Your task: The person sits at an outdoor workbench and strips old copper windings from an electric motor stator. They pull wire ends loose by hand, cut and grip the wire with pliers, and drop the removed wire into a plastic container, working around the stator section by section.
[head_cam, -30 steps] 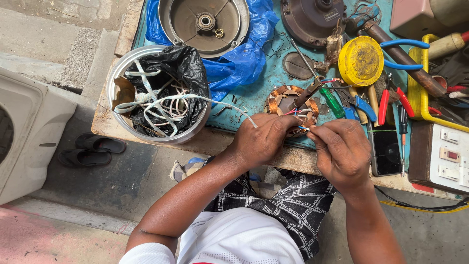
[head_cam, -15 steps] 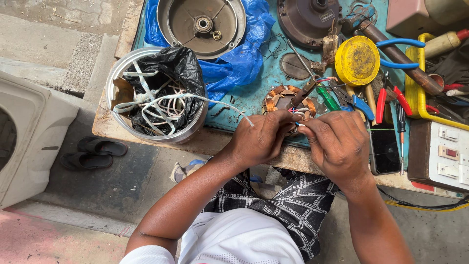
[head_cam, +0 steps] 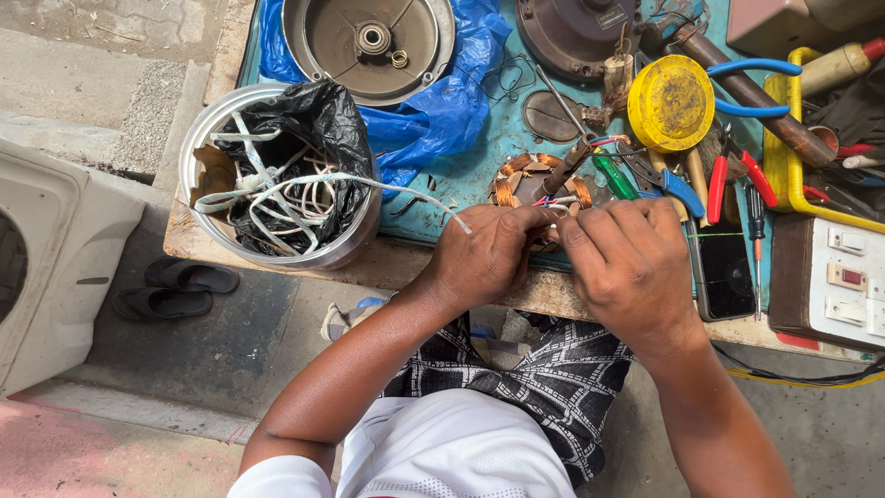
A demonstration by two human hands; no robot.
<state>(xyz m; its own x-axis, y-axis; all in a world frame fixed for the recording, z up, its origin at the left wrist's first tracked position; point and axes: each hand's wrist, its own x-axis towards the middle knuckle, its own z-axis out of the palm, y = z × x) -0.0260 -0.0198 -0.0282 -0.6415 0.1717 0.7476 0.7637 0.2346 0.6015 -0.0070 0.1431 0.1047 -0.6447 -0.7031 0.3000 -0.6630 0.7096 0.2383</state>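
My left hand [head_cam: 489, 254] and my right hand [head_cam: 631, 267] meet at the near edge of a teal workbench [head_cam: 461, 180]. Both pinch thin coloured wires [head_cam: 558, 205] that come off a copper-wound motor stator [head_cam: 539, 182] lying just beyond my fingertips. The fingers hide most of the wire ends. A brown-handled tool [head_cam: 564, 166] lies across the stator. A green-handled screwdriver [head_cam: 613, 175] rests just right of it.
A metal bucket [head_cam: 277, 175] lined with a black bag holds white cable scraps at the left. A round motor cover [head_cam: 369, 41] sits on blue plastic behind. Yellow tape roll [head_cam: 670, 101], pliers [head_cam: 728, 166], a phone [head_cam: 724, 272] and a switch box [head_cam: 843, 286] crowd the right. Sandals [head_cam: 175, 288] lie below.
My hands stay together at the stator wires, with only small finger movements. The view has shifted slightly.
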